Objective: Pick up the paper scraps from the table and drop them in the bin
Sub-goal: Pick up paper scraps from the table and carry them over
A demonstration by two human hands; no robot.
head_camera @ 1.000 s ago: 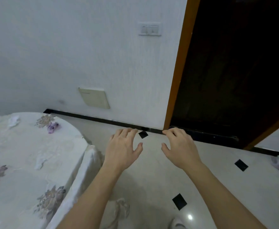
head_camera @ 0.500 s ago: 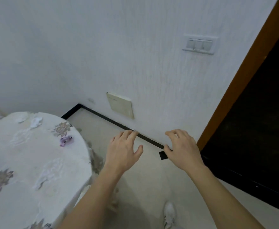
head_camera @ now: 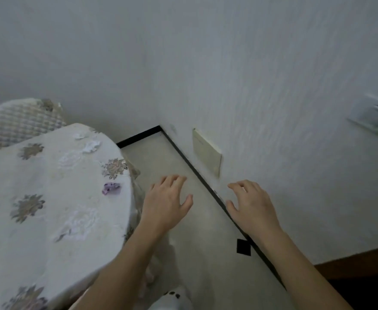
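Note:
A round table [head_camera: 49, 220] with a white flowered cloth fills the left. A crumpled purple paper scrap [head_camera: 111, 189] lies near its right edge. Two white scraps [head_camera: 91, 147] [head_camera: 80, 136] rest at the far edge. My left hand [head_camera: 165, 202] hovers over the floor just right of the table edge, fingers spread, holding nothing. My right hand [head_camera: 250, 204] hangs further right by the wall, fingers apart and empty too. No bin is in view.
A padded chair back [head_camera: 20, 124] stands behind the table. The white wall meets the floor along a black skirting [head_camera: 206, 182]. A cream wall plate [head_camera: 206, 152] and a light switch [head_camera: 376, 119] are on the wall. A dark doorway [head_camera: 362, 287] lies at bottom right.
The view has swung left: the table now fills more of the frame and the doorway has slid to the bottom right. Both hands stay open and held out in front.

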